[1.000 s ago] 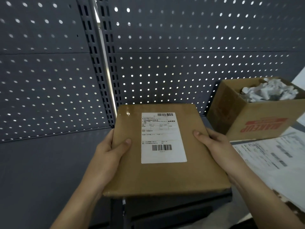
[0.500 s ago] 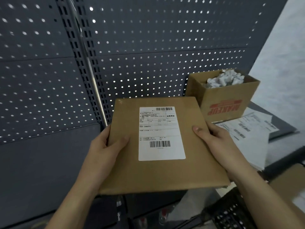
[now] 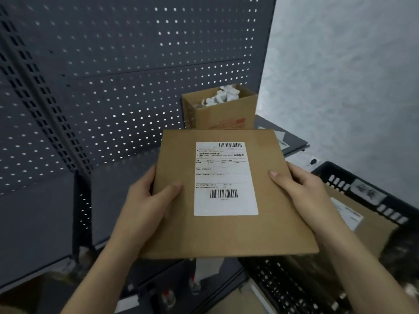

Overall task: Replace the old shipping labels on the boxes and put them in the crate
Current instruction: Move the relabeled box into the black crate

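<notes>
Right now I hold the flat box (image 3: 226, 236) in the air, roughly level and label (image 3: 225, 177) up, in front of the pegboard (image 3: 136, 87) and just left of the black crate (image 3: 347, 177). The left hand (image 3: 147, 211) grips its left edge, thumb curled on top and fingers hidden underneath; the right hand (image 3: 306, 193) pinches the right edge the same way. My worry is the move into the crate: another labelled box (image 3: 374, 230) lies inside, and if I tilt this one carelessly its right corner could catch the crate's rim, or it could land skewed on that box. A thumb sliding inward could also scuff the label. Room is open to the right above the crate and on the near side; the far side is tighter, with the open carton (image 3: 224, 114) of crumpled paper just beyond the box's far edge.
</notes>
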{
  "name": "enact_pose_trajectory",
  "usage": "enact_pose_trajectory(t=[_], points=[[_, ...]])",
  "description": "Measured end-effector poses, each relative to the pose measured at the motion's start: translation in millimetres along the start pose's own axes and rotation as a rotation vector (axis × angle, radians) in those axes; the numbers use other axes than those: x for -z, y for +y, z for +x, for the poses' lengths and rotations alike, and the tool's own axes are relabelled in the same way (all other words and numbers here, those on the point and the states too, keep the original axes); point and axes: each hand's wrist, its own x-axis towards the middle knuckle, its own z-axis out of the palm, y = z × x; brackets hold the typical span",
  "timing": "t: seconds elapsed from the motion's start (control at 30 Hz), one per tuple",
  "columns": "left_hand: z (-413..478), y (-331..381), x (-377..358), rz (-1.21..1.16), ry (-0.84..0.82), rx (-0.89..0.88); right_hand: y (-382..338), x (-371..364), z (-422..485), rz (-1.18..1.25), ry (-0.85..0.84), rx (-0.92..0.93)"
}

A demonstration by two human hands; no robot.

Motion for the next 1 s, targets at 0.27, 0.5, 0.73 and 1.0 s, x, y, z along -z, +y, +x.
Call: enact_pose_trajectory(t=[0.27,0.5,0.73,1.0], points=[[37,16,-96,-0.030,-0.261,-0.027,12,86,-12,0.045,0.244,-0.080],[75,29,-176,-0.041,-0.476,-0.054,29,139,-15,0.041,0.507,-0.117],[95,27,-237,-0.033,-0.688,-0.078,51,169,-27,0.040,0.711,-0.150],[100,-2,-307,0.032,-0.823,-0.028,100,202,-35,0.037,0.817,-0.236]])
